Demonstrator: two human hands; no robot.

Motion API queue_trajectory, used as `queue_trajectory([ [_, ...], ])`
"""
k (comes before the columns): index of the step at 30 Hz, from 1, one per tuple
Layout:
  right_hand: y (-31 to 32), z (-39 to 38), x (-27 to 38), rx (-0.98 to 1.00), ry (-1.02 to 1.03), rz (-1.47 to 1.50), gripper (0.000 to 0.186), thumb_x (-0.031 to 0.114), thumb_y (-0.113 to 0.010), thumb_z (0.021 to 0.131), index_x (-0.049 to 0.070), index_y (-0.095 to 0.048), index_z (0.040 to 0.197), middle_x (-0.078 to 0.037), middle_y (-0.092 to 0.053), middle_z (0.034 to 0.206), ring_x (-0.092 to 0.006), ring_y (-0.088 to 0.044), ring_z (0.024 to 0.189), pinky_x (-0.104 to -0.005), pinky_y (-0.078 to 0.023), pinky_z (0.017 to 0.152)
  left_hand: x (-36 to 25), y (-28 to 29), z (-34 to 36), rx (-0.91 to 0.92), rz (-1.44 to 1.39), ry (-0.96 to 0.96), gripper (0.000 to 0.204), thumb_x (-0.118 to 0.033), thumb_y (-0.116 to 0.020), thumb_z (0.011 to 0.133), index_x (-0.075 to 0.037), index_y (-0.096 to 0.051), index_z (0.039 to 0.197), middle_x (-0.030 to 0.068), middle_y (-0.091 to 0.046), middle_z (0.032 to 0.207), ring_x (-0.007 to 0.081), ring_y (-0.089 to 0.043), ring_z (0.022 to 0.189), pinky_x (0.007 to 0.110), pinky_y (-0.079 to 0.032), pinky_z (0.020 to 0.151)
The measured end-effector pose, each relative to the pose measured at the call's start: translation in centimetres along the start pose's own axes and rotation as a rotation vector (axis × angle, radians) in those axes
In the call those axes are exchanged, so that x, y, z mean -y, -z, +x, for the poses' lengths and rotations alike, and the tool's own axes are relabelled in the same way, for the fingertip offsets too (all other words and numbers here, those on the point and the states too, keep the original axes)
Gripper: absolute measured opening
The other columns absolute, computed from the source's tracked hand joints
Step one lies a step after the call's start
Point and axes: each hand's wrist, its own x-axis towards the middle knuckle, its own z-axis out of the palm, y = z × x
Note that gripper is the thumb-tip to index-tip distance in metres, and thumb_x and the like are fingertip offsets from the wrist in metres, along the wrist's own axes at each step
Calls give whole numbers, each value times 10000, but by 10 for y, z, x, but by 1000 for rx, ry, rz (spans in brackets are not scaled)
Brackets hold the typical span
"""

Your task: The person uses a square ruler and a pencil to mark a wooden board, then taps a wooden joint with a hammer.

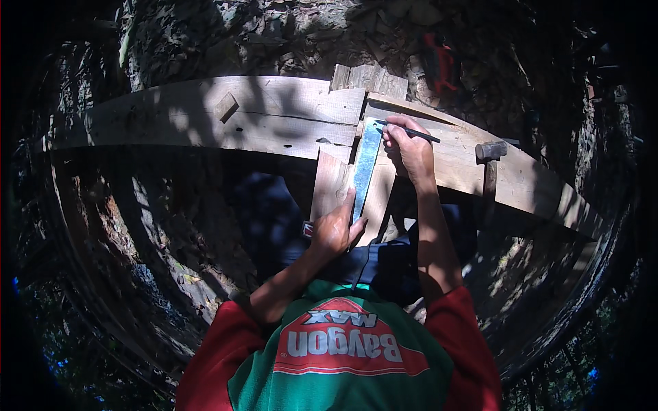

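My left hand grips the near end of a flat silver metal ruler, fingers along one edge and thumb at the other. The ruler lies lengthwise on a short wooden board that points toward me. In my right hand is a slim black pen, pinched between thumb and fingers. Its tip is by the ruler's far end, near the small hole there. Left of the ruler, a second short board piece lies partly beneath my left hand.
A long plank with a loose wood block extends left. Another plank runs right, bearing a hammer. Beyond them, a red and black tool rests on leaf-covered ground. A thin dark cord hangs before me.
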Motion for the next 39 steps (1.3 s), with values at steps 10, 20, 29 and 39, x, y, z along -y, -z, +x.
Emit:
queue_trajectory([
  [10, -6, -9, -7, -41, 33, -105, 163, 109, -642, 947, 18, -677, 1078, 9, -645, 796, -42, -560, 690, -196, -449, 612, 1, 0, 0, 3, -11, 1, 785, -319, -695, 902, 48, -350, 1503, 244, -663, 842, 408, -667, 700, 477, -539, 648],
  [20, -12, -2, -3, -54, 68, -104, 169, 118, -644, 946, 20, -686, 1077, 10, -641, 816, -49, -566, 731, -210, -454, 652, 0, 1, 1, 22, -22, 31, 786, -308, -692, 901, 53, -342, 1505, 251, -662, 850, 413, -667, 707, 484, -540, 659],
  [29, -5, 32, 2, -92, 246, -542, 223, 225, -631, 968, 26, -692, 1048, -70, -648, 745, -134, -594, 688, -306, -485, 660, -3, -1, 1, 7, 6, 22, 791, -334, -694, 907, 42, -346, 1509, 224, -655, 829, 388, -668, 690, 470, -541, 630],
  [39, -5, 32, 1, -16, 201, -559, 210, 193, -626, 955, 16, -689, 1049, -61, -628, 729, -127, -588, 669, -306, -483, 637, -10, -7, 0, 28, 103, 81, 809, -342, -713, 896, 31, -347, 1515, 181, -633, 775, 349, -662, 649, 454, -540, 584],
])
